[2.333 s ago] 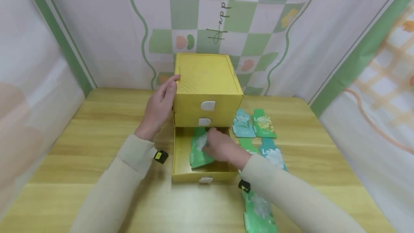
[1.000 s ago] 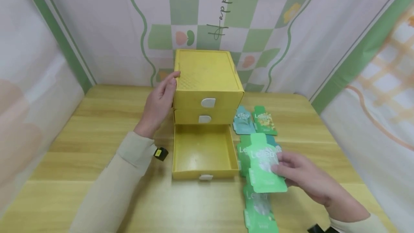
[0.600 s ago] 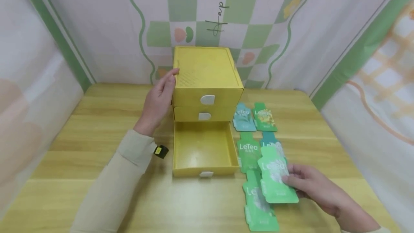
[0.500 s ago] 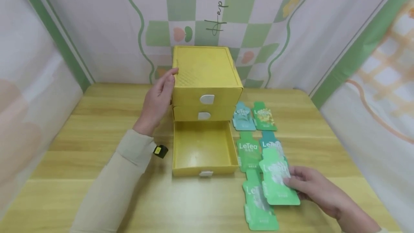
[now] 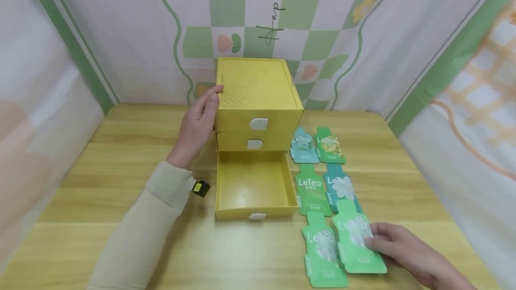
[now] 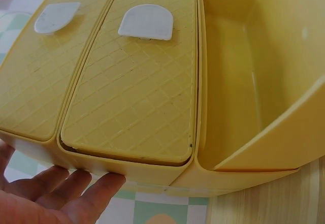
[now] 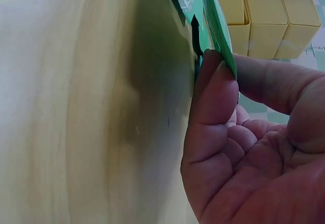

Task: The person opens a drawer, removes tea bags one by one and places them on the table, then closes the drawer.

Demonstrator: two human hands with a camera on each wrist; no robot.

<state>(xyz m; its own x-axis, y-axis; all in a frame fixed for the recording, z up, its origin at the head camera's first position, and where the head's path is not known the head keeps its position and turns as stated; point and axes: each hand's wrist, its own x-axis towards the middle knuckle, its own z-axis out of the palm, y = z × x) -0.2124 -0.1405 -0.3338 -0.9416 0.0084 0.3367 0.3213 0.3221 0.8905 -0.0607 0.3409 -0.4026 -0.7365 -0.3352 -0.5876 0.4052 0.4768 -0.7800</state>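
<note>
My left hand rests against the left side of a yellow drawer cabinet, a fingertip at its top edge. In the left wrist view its fingers lie extended along the cabinet's wall. The bottom drawer is pulled out and holds nothing. My right hand pinches a light green LeTea sachet by its right edge, between thumb and fingers. That sachet's left edge touches or slightly overlaps a similar green sachet. From the right wrist, the held sachet shows edge-on, tilted above the table.
Beyond the held sachet lie a teal sachet and a green one. Farther back are a pale blue sachet and a green-yellow one. The wooden table meets a checked curtain behind.
My right hand has taken the light green sachet out of the drawer, carried it right, and lowered it toward the front beside the other green sachet. My left hand has stayed on the cabinet.
</note>
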